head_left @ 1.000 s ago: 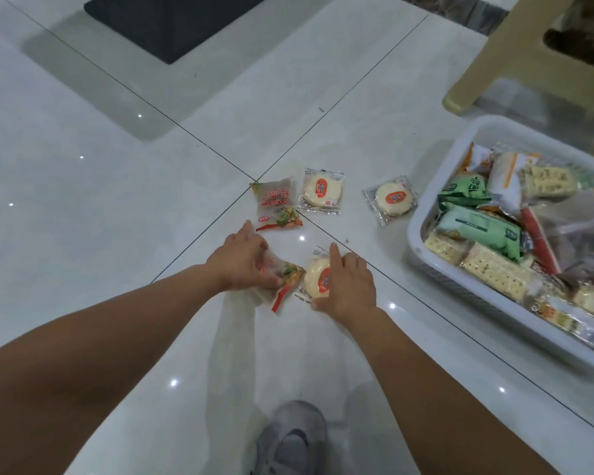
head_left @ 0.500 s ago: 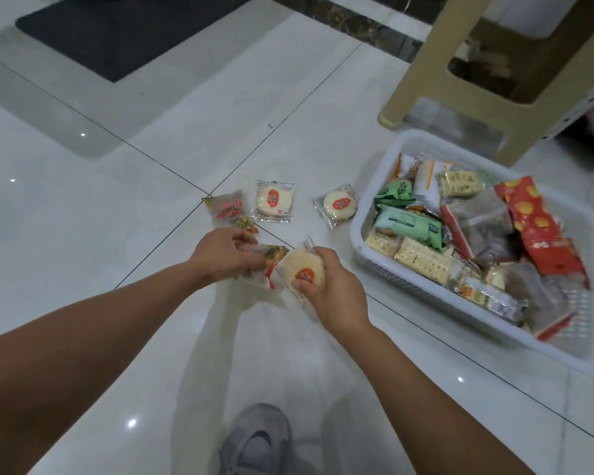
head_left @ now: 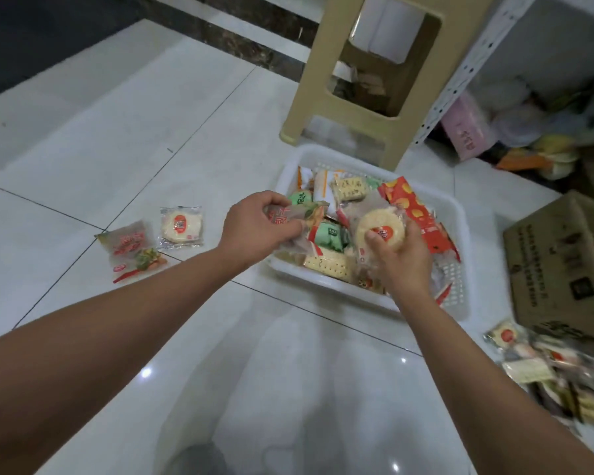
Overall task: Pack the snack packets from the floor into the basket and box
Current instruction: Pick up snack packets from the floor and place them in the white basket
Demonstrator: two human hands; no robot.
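Over the white basket (head_left: 309,281), the left hand (head_left: 254,221) pinched a thin see-through packet (head_left: 288,217) and the right hand (head_left: 402,258) curled round a round cracker packet (head_left: 379,228), both likely light, crinkly and slippery, the cracker easy to snap, so best held softly by the edges.

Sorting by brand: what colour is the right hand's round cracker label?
Orange-red oval label, head view.
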